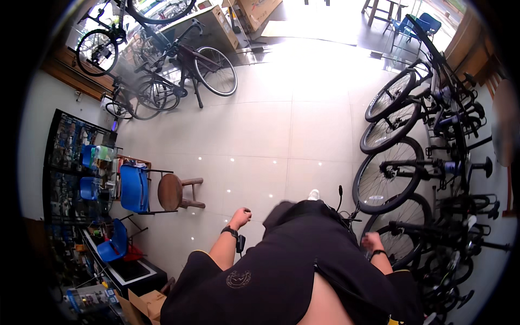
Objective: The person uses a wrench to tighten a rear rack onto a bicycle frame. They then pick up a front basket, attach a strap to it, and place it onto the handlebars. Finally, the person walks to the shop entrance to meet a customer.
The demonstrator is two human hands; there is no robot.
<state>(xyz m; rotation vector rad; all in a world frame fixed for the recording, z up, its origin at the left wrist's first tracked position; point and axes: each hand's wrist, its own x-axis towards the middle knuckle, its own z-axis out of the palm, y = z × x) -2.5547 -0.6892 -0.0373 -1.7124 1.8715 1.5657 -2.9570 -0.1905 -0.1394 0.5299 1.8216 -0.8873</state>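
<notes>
My left hand (240, 218) hangs over the tiled floor with its fingers loosely curled and nothing visible in them. A black wristband (231, 232) with a small black device sits on that wrist. My right hand (371, 241) is a little blurred, low on the right. It is nearest to a bicycle wheel (398, 230); I cannot make out whether it touches it or holds anything. Another dark band (378, 252) circles the right wrist. Beside my right hip, part of a black handlebar (346, 216) shows, mostly hidden by my clothing.
A row of parked bicycles (390, 176) lines the right wall. More bicycles (187, 67) stand at the far left. To the left are a wooden stool (170, 192), blue chairs (134, 188) and an open cardboard box (149, 303). Pale floor tiles (260, 135) stretch toward a bright doorway.
</notes>
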